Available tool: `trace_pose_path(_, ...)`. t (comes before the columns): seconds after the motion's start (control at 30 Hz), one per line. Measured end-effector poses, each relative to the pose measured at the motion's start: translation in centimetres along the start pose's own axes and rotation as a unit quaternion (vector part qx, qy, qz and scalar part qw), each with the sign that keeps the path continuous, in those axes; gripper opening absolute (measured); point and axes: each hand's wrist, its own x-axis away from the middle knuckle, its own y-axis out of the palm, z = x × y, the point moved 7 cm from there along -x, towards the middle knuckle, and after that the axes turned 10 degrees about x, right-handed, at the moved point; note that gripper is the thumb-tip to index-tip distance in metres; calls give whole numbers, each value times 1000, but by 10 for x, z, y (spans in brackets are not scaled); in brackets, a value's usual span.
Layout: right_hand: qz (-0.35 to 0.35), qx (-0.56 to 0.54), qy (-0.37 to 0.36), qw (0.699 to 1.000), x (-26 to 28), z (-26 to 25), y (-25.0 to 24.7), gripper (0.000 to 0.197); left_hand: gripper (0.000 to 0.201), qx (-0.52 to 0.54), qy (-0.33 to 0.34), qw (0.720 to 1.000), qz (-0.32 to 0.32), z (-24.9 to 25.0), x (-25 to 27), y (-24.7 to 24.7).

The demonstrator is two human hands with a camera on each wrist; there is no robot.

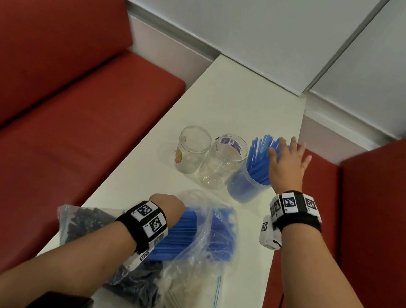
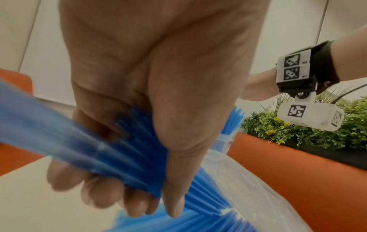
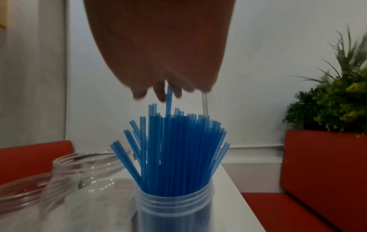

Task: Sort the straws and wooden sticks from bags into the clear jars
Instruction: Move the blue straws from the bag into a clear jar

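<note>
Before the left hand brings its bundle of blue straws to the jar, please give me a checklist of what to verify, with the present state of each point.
1. Left hand grips the bundle of blue straws firmly: ok, fingers and thumb are curled round it.
2. Bundle is out of the plastic bag: not ok, its far end is still in the bag's mouth.
3. Straw jar stands upright: ok.
4. Room left in that jar: cannot tell; it looks quite full.
5. Right hand is away from the jar's mouth: not ok, it is over the straw tops.
6. The two empty jars stand upright: ok.
</note>
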Motion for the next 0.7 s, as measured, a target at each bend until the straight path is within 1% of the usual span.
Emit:
trace_pose_path(0.03, -18, 22, -5, 1000, 6, -3, 1, 58, 25, -2, -2, 1000, 6, -1, 3, -3)
trace_pose_path(0.07, -1, 7, -17, 1000, 14, -9, -4, 59, 24, -7, -3, 1000, 12, -1, 5, -6)
trace_pose_path(0.1, 48, -45, -37, 997, 26, -18, -15, 57, 24, -13, -2, 1000, 21, -1, 8, -11)
trace_pose_path(0.13, 99, -124, -62, 985, 40, -27, -26, 52, 24, -18, 2, 999, 28, 0, 10, -16)
trace_pose_path(0.17, 112, -197, -89, 970, 55, -38, -28, 50, 24, -20, 7, 999, 36, 1, 13, -21)
trace_pose_path(0.2, 79, -241, -121, 960, 71, -52, -23, 49, 24, -21, 12, 999, 43, 2, 15, -26)
trace_pose_path(0.23, 2, -247, -154, 957, 88, -69, -9, 50, 26, -20, 17, 998, 52, 4, 16, -30)
trace_pose_path(0.27, -101, -217, -182, 954, 107, -86, 14, 51, 29, -17, 20, 998, 60, 7, 18, -34)
trace_pose_path(0.3, -201, -168, -208, 943, 130, -100, 39, 52, 32, -12, 20, 998, 66, 9, 21, -36)
trace_pose_path(0.33, -272, -123, -222, 928, 150, -108, 64, 54, 33, -7, 18, 998, 65, 11, 23, -37)
trace_pose_path(0.37, -309, -93, -223, 920, 166, -112, 85, 54, 31, -5, 17, 998, 61, 13, 24, -36)
trace_pose_path(0.4, -317, -75, -216, 920, 176, -113, 101, 51, 29, -4, 17, 998, 54, 15, 25, -33)
trace_pose_path(0.47, -298, -52, -196, 933, 187, -113, 119, 47, 26, -13, 19, 999, 37, 18, 28, -24)
trace_pose_path(0.57, -267, -50, -183, 945, 190, -114, 131, 39, 25, -40, 19, 998, 37, 16, 37, -15)
trace_pose_path(0.63, -250, -87, -179, 948, 190, -116, 130, 33, 25, -53, 26, 997, 47, 17, 46, -22)
trace_pose_path(0.7, -240, -161, -159, 944, 186, -118, 124, 23, 23, -59, 42, 995, 63, 20, 59, -43)
